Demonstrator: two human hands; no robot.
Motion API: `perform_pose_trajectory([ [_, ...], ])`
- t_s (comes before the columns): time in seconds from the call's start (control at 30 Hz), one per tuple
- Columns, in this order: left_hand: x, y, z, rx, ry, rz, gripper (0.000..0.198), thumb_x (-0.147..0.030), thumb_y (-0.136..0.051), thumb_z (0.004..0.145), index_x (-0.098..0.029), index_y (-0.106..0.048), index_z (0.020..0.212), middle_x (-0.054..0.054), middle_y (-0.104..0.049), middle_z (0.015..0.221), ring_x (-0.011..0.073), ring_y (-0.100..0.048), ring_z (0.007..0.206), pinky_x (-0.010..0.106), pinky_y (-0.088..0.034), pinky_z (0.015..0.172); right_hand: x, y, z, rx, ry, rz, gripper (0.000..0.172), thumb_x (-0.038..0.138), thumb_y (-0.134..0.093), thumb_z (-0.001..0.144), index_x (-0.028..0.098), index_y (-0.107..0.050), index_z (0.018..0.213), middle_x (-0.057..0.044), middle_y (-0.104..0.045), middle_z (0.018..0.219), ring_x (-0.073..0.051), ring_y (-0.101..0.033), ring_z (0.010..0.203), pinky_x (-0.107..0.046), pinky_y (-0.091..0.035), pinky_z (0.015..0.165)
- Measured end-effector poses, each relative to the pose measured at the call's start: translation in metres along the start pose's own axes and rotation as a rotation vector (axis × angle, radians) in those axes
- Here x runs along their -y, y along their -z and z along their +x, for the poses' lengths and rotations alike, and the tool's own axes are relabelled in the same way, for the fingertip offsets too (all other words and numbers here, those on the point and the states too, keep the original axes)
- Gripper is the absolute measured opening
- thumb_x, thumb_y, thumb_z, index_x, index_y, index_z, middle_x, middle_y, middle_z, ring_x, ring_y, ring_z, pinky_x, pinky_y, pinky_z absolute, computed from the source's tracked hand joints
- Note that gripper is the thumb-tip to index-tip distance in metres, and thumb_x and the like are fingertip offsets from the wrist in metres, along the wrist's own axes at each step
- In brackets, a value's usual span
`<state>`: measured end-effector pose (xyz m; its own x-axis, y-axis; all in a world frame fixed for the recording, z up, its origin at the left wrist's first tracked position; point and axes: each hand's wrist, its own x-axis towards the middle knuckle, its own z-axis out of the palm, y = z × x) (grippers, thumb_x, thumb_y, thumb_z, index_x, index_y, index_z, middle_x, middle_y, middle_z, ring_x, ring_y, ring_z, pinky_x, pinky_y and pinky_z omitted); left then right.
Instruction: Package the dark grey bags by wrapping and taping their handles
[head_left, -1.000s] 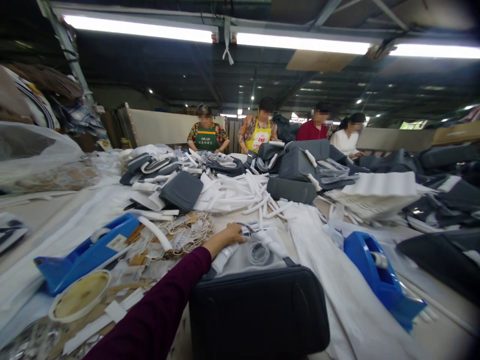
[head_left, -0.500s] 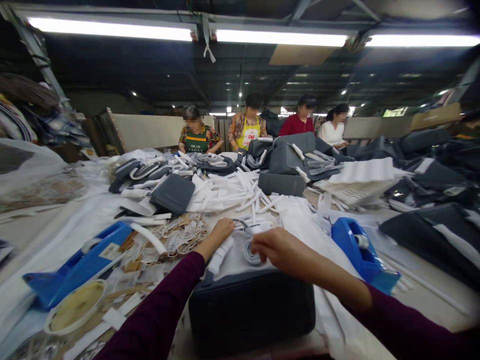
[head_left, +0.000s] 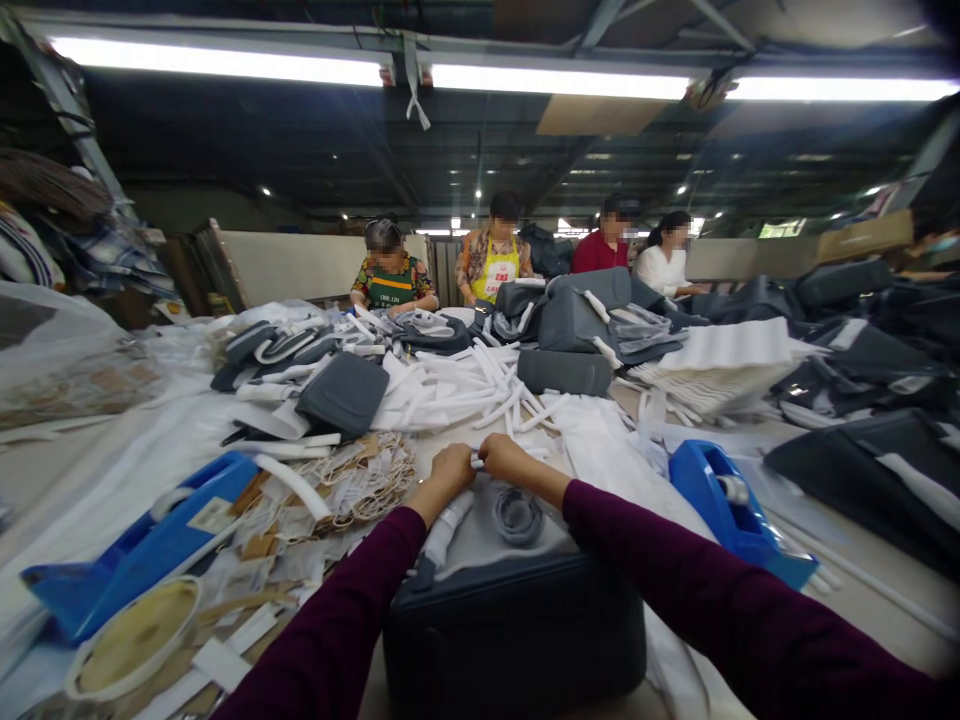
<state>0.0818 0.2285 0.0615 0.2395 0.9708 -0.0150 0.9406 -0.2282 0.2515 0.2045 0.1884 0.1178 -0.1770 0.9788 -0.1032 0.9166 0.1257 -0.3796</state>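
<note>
**Left hand [head_left: 450,472] and right hand [head_left: 508,458] were close together at a dark bag [head_left: 514,640]**

Directions ran from the bag, which sat on the bench at the near middle. A round tub [head_left: 135,640] lay at nine o'clock, and a blue tape dispenser [head_left: 142,550] between nine and ten. Loose tags [head_left: 367,485] were heaped towards half past ten. At eleven, the left hand was curled closed around the bag's wrapped handle [head_left: 446,530]. At twelve, the right hand had its fingers bunched beside it; their grip couldn't be told. Nearer at twelve lay a clear coil [head_left: 517,515]. Another blue dispenser [head_left: 739,515] stood at two.
</note>
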Motion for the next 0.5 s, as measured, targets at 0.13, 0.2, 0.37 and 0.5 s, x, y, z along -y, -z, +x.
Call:
perform_pose_trajectory([
  [0.13, -0.002, 0.008, -0.012, -0.107, 0.033, -0.108, 0.022, -0.015, -0.043, 0.082, -0.015, -0.060, 0.096, 0.017, -0.067, 0.102, 0.0289, -0.063, 0.099, 0.037, -0.045, 0.080, -0.004, -0.001, 0.006, 0.002, -0.081, 0.097, 0.026, 0.001, -0.058, 0.071, 0.009, -0.073, 0.090, -0.014, -0.073, 0.086, -0.019, -0.068, 0.077, -0.020, -0.044, 0.060],
  [0.2, -0.001, 0.012, -0.015, -0.174, 0.053, -0.175, 0.022, -0.014, -0.040, 0.082, -0.015, -0.056, 0.097, 0.017, -0.066, 0.101, 0.0286, -0.062, 0.099, 0.038, -0.045, 0.081, -0.005, -0.003, 0.008, -0.004, -0.106, 0.142, 0.026, 0.001, -0.058, 0.070, 0.010, -0.074, 0.089, -0.014, -0.074, 0.083, -0.019, -0.068, 0.072, -0.021, -0.045, 0.059],
  [0.37, 0.002, 0.017, -0.012, -0.293, 0.044, -0.424, 0.016, -0.013, -0.037, 0.083, -0.018, -0.049, 0.092, 0.008, -0.063, 0.086, 0.0207, -0.062, 0.088, 0.033, -0.048, 0.077, -0.009, -0.006, 0.012, -0.024, -0.127, 0.225, 0.034, 0.001, -0.058, 0.065, 0.010, -0.075, 0.093, -0.014, -0.074, 0.081, -0.020, -0.068, 0.066, -0.023, -0.046, 0.057],
  [0.5, 0.005, 0.013, -0.009, -0.296, -0.061, -0.671, 0.011, -0.014, -0.040, 0.080, -0.018, -0.048, 0.085, 0.002, -0.057, 0.080, 0.0150, -0.062, 0.072, 0.027, -0.051, 0.062, -0.013, -0.009, 0.014, -0.048, -0.101, 0.284, 0.035, 0.002, -0.059, 0.061, 0.008, -0.075, 0.092, -0.014, -0.072, 0.077, -0.020, -0.065, 0.064, -0.023, -0.044, 0.055],
])
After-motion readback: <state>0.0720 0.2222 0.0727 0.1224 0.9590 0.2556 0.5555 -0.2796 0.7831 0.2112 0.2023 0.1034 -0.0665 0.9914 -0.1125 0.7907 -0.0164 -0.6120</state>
